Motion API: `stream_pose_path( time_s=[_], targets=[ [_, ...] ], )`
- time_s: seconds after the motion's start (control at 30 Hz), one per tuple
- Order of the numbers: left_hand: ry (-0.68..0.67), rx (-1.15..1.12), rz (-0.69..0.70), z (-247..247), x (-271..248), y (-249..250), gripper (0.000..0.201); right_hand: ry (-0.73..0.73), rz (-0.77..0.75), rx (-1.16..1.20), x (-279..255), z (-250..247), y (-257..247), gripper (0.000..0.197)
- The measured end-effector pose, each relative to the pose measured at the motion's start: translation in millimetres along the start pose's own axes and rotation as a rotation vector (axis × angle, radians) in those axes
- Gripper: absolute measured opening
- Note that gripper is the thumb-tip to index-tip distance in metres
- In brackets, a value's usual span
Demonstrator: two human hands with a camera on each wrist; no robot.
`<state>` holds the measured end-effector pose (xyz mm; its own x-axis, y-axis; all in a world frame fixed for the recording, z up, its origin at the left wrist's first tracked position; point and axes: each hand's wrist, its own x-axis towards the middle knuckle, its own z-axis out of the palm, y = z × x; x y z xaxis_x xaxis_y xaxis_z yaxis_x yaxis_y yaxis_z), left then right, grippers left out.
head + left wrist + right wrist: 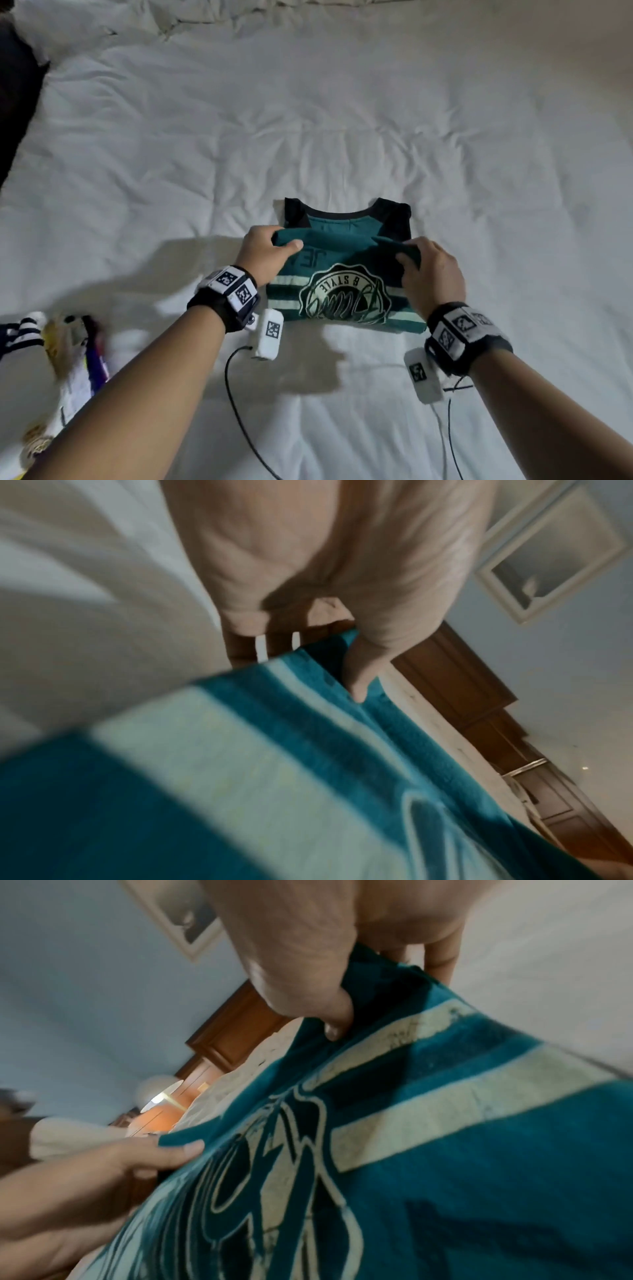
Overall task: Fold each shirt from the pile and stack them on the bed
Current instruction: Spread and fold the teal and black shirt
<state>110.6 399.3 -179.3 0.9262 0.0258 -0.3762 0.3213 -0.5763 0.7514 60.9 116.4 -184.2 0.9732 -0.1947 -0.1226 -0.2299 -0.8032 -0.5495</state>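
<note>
Shirt (346, 274), teal with pale stripes and a round crest, is laid near the middle of the white bed (342, 120), collar at the far end. Lower half is being carried over toward the collar; print is seen upside down on the raised layer.

Left hand (265, 255): fingers are curled under the left corner of the hem, thumb pressed on top, cloth pinched. Confirmed in left wrist view, where thumb (359, 674) is seen clamped on the teal edge.

Right hand (430, 274): right corner is pinched the same way, a bunch of fabric caught between thumb and fingers. Right wrist view shows thumb tip (337, 1020) dug into the cloth.

Pile (51, 359) of mixed garments is seen at lower left of the bed, well apart from the shirt. No finished stack is in view.

Risks, as judged:
- The 2 corners are not held level; right side is bunched. A skewed, lopsided fold could be produced if released so.
- Tucked sleeves underneath could be dragged out if the layer is pulled rather than lifted.
- Soft, wrinkled bedding could be pulled up under the shirt, creasing it.
</note>
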Motion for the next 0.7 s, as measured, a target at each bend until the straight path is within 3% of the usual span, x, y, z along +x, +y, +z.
stream_pose_path(
  time_s=[0.1,0.3,0.5,0.7],
  targets=[
    [0.042,0.014,-0.036,16.7,35.6,-17.9,0.009,-0.047,0.087,0.065,34.0,17.3,8.7,0.023],
    [0.214,0.034,-0.079,26.2,77.5,-39.8,0.024,-0.002,0.247,0.103,76.1,29.9,13.7,0.018],
    [0.275,0.049,-0.060,23.0,99.0,-40.3,0.030,-0.035,0.273,0.091,106.2,35.1,8.9,0.024],
    [0.251,0.143,-0.096,17.5,111.2,-36.8,0.041,-0.059,0.245,-0.002,126.6,40.5,2.9,0.023]
  ],
)
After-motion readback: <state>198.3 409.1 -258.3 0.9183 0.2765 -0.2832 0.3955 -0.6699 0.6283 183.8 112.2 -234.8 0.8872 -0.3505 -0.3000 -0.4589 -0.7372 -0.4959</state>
